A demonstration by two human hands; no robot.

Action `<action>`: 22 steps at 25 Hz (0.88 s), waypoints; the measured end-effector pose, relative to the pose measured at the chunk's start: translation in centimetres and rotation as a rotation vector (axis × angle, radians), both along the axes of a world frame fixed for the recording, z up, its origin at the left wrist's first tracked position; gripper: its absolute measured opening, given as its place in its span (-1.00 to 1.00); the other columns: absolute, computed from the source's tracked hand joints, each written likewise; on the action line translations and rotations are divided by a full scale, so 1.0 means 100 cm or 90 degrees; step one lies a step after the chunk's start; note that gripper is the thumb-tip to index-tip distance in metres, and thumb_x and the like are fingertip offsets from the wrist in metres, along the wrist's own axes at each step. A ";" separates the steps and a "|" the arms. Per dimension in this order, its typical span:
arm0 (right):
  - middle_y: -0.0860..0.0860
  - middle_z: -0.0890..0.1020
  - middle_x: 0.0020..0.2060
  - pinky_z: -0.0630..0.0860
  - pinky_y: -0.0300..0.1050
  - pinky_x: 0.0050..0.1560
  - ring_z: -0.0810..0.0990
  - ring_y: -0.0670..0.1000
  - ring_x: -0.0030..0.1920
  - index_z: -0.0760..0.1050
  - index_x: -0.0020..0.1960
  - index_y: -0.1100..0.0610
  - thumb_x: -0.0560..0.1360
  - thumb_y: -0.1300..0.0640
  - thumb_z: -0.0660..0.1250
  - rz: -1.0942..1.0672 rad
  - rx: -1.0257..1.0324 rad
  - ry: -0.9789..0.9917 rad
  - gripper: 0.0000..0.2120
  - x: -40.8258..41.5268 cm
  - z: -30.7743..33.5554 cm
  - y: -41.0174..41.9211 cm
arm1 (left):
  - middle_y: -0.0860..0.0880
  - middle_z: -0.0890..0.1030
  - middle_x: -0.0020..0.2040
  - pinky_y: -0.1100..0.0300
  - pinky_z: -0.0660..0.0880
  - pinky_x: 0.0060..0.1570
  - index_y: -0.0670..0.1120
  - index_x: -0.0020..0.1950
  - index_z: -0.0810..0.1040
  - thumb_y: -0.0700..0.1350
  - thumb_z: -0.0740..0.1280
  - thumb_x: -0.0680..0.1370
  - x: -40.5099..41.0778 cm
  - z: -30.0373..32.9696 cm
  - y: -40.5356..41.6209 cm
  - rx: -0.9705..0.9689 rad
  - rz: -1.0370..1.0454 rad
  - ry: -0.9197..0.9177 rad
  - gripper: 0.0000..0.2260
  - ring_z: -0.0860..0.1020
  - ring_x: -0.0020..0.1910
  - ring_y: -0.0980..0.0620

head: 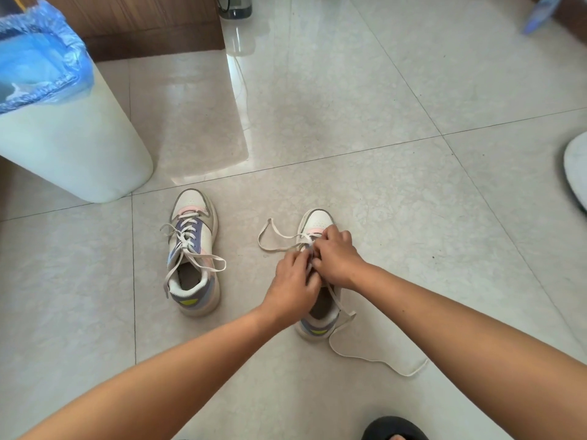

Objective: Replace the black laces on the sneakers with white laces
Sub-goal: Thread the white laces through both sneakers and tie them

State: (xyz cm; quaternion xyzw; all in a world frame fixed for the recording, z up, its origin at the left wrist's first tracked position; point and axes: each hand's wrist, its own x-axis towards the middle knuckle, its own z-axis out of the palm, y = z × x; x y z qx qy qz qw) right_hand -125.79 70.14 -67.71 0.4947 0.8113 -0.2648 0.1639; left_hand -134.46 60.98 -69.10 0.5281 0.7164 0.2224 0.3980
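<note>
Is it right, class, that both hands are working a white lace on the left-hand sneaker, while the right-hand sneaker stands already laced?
No, the sides are swapped. In the head view the left hand and right hand work the white lace on the right-hand sneaker; the left-hand white, purple and pink sneaker stands already laced.

1. I see the floor [349,90] as glossy, pale stone-look tile with thin grout lines, mirroring light in the upper middle of the frame.
2. The bin [73,147] at upper left looks like smooth, matt white plastic, lined with a thin, crinkled blue plastic bag [35,55].
3. The cabinet [133,23] along the top edge reads as brown wood grain.
4. The left sneaker [193,252] shows smooth, leather-like panels, flat woven cloth laces [187,246] and a soft fabric collar.
5. The right sneaker [317,222] has a smooth perforated toe; its white lace [374,360] is flat matt cloth.
</note>
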 end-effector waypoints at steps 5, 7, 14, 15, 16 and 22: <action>0.10 0.21 0.29 0.32 0.04 0.26 0.20 0.15 0.25 0.37 0.06 0.09 0.59 0.11 0.11 0.053 -0.066 -0.024 -0.89 0.003 0.015 0.001 | -0.17 0.26 0.32 0.12 0.19 0.30 -0.20 0.41 0.22 -0.18 0.09 0.53 0.016 -0.015 -0.012 -0.077 0.082 0.127 -0.56 0.26 0.27 -0.16; 0.12 0.21 0.28 0.33 0.02 0.19 0.24 0.16 0.24 0.36 0.04 0.07 0.58 0.12 0.14 0.157 -0.017 -0.045 -0.92 0.012 0.029 -0.009 | -0.18 0.26 0.32 0.14 0.15 0.29 -0.21 0.39 0.22 -0.25 0.13 0.55 0.019 -0.014 -0.007 -0.086 0.139 0.107 -0.60 0.25 0.28 -0.15; 0.19 0.49 0.17 0.25 -0.11 -0.18 0.43 0.17 0.21 0.44 0.24 0.24 0.52 0.33 0.19 0.579 -0.095 -0.419 -0.70 0.109 0.034 -0.093 | -0.18 0.26 0.33 0.11 0.15 0.32 -0.19 0.42 0.20 -0.24 0.11 0.56 0.008 -0.013 0.005 -0.087 0.142 0.114 -0.59 0.25 0.30 -0.16; 0.19 0.50 0.16 0.31 -0.08 -0.06 0.43 0.18 0.21 0.42 0.27 0.25 0.54 0.32 0.18 0.597 -0.160 -0.500 -0.70 0.118 0.036 -0.096 | -0.17 0.26 0.33 0.12 0.16 0.32 -0.19 0.41 0.20 -0.25 0.10 0.56 0.008 -0.013 0.004 -0.082 0.136 0.110 -0.60 0.25 0.30 -0.15; 0.17 0.52 0.10 0.36 -0.05 0.01 0.47 0.18 0.16 0.43 0.26 0.25 0.55 0.29 0.19 0.579 -0.197 -0.531 -0.71 0.119 0.039 -0.092 | -0.18 0.27 0.32 0.12 0.16 0.32 -0.20 0.40 0.20 -0.25 0.10 0.57 0.008 -0.013 0.004 -0.079 0.133 0.105 -0.61 0.26 0.30 -0.15; 0.08 0.57 -0.12 0.47 -0.05 -0.25 0.56 0.15 -0.08 0.50 -0.02 0.15 0.45 0.06 0.38 0.128 0.186 0.044 -0.80 0.040 0.027 -0.034 | -0.19 0.28 0.31 0.13 0.14 0.34 -0.22 0.40 0.20 -0.24 0.11 0.57 0.007 -0.013 0.004 -0.065 0.122 0.084 -0.61 0.26 0.30 -0.14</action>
